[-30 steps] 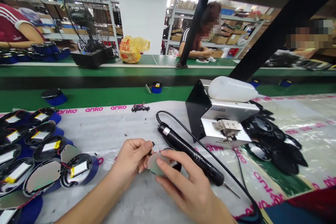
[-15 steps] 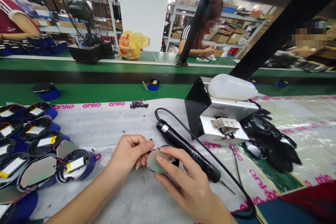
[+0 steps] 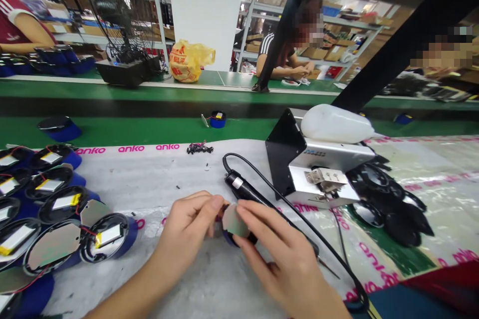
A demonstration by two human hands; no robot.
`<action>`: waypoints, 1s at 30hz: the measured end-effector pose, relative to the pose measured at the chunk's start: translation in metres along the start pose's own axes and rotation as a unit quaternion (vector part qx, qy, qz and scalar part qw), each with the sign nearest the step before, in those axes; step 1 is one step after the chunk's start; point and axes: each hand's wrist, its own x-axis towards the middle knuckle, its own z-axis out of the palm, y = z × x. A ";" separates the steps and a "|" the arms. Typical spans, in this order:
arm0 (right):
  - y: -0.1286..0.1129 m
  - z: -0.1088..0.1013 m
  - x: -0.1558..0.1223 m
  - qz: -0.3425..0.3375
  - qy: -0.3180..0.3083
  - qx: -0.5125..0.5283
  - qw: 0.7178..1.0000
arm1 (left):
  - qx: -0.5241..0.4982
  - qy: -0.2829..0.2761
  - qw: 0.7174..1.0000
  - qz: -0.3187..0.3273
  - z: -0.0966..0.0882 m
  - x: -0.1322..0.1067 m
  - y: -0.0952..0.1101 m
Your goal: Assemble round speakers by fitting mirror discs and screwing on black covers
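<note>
My right hand (image 3: 280, 249) grips a thin grey-green circuit board (image 3: 232, 220) by its edge, fingers on top and thumb below. Under the board, a blue round housing (image 3: 229, 240) shows only in part; the rest is behind the board and my fingers. At the board's left edge, my left hand (image 3: 190, 222) is closed in a pinch. A small dark bit shows by its fingertips, too blurred to name. Just beyond my right hand lies a black electric screwdriver (image 3: 249, 193), its cable looping to the right.
Several blue housings with batteries and boards (image 3: 108, 237) crowd the left. A screw feeder (image 3: 333, 179) bears a white plastic bottle (image 3: 335, 123). Black round parts (image 3: 392, 204) are piled to its right. Small black scraps (image 3: 200, 148) lie ahead. People sit across the bench.
Both hands have shifted slightly right with the board, which now stands more tilted. The left fingertips have closed in at its edge, and the small black piece there is now mostly hidden.
</note>
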 end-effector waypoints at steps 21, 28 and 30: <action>0.017 -0.013 -0.019 0.156 -0.063 0.233 0.958 | -0.206 -0.265 0.920 -0.204 0.001 0.006 -0.023; 0.015 -0.008 -0.040 0.175 -0.073 0.193 0.963 | -0.219 -0.256 0.909 -0.244 -0.003 0.009 -0.026; 0.013 -0.007 -0.042 0.180 -0.071 0.204 0.960 | -0.210 -0.243 0.913 -0.251 -0.002 0.010 -0.025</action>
